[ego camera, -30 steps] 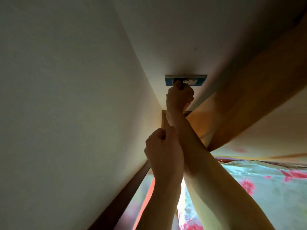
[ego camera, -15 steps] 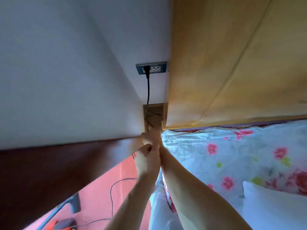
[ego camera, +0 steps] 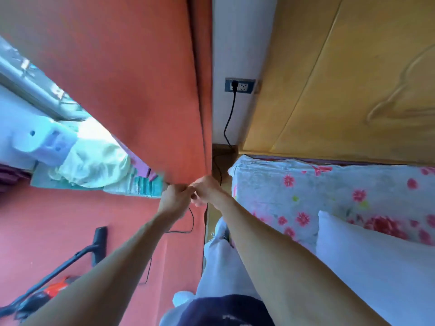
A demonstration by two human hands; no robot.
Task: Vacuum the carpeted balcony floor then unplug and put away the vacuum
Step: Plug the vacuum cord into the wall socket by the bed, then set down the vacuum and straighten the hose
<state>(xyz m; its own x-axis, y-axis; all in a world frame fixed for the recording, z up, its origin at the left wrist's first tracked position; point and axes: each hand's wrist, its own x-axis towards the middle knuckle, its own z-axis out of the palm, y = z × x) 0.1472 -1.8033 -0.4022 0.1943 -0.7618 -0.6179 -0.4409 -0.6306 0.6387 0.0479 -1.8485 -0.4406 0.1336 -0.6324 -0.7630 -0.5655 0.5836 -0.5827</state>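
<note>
The black plug (ego camera: 233, 84) sits in a blue wall socket (ego camera: 240, 85). From it the black power cord (ego camera: 227, 128) drops down the white wall, passes behind the bed corner and reaches my hands. My left hand (ego camera: 175, 196) and my right hand (ego camera: 207, 188) meet in the middle of the view, fingers curled, and pinch the cord between them. Below my left hand the cord loops onto the red carpet (ego camera: 70, 220). The vacuum lies at the lower left, with its black floor head (ego camera: 100, 243) on a dark wand and its orange-and-black body (ego camera: 54, 288).
A bed with a floral sheet (ego camera: 329, 189) and a white pillow (ego camera: 376, 267) fills the right side, under a yellow wooden headboard (ego camera: 341, 78). A red panel (ego camera: 129, 78) rises on the left. Bundled cloth and clutter (ego camera: 94, 165) lie beyond the carpet.
My right hand has left the plug at the socket. Both hands have come down along the cord and now meet low near the bed corner. The view has swung left, showing the vacuum.
</note>
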